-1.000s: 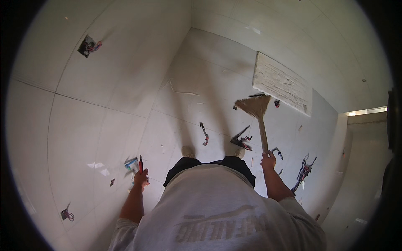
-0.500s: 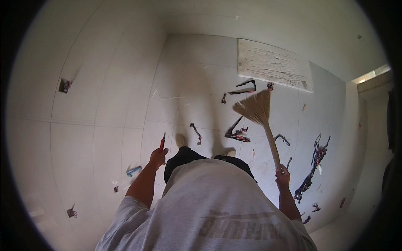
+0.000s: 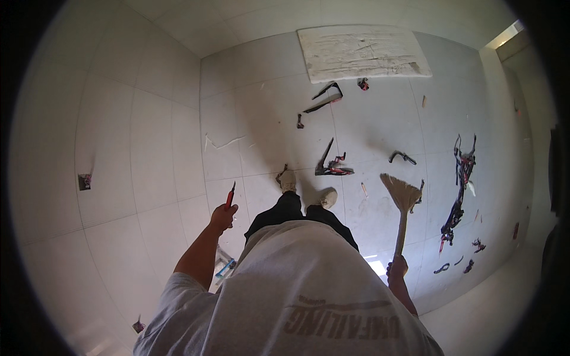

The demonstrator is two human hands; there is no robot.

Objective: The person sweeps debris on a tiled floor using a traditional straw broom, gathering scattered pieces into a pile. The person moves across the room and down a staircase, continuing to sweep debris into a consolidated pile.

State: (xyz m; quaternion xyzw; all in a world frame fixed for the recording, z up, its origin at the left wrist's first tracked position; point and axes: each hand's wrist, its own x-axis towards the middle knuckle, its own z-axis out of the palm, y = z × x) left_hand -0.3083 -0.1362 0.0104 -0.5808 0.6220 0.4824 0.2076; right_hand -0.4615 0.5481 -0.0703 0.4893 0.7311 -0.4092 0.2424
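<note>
My left hand [image 3: 223,218] is closed around a red-handled screwdriver [image 3: 230,199], its thin dark tip pointing away from me. On the right, my right hand [image 3: 398,268] grips the handle of a straw broom [image 3: 401,196]. The fanned bristles point away from me, close to a dark scrap of cable [image 3: 418,193]; contact with the floor is unclear. A curved black piece [image 3: 402,157] lies just beyond the bristles. Black and red cable scraps [image 3: 335,165] rest on the tiles in front of my shoes [image 3: 327,198].
A long heap of dark cables [image 3: 458,196] lies to the right. At the back wall is a dirty white board [image 3: 365,53], with a bent black strip [image 3: 330,97] nearby. Wires poke from an opening [image 3: 85,181] in the left wall. Something blue and silver [image 3: 225,266] is beside my left arm.
The broom head has come nearer to me and shifted right, away from the cable scraps in the middle. My left foot has moved onto or beside a small cable piece. The view has turned.
</note>
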